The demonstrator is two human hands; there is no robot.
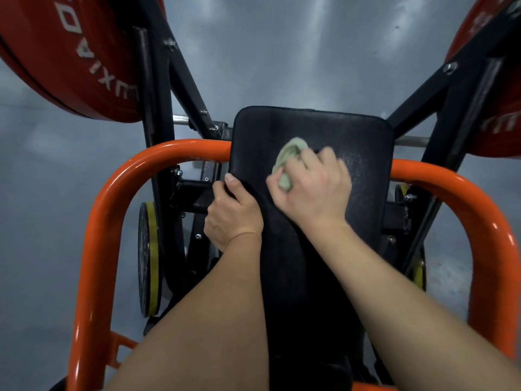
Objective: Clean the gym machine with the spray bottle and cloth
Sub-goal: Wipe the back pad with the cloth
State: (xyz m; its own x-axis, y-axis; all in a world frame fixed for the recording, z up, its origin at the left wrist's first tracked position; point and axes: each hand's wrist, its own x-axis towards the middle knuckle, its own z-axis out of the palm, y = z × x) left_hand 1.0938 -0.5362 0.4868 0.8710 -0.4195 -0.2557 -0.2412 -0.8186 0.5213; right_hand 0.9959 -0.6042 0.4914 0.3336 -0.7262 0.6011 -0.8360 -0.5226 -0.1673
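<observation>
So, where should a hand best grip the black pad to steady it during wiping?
Probably its left edge, from the left: the pad is wide and flat, so only an edge fits inside curled fingers, as the left hand shows, leaving the face free for the cloth.

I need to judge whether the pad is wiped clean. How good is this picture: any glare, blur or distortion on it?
Head view: the black pad shows a speckled sheen beside the right hand holding the cloth, and its lower part is too dark for detail. Head view, edges: the wide lens bows the orange frame, and streaky glare lies on the floor.
</observation>
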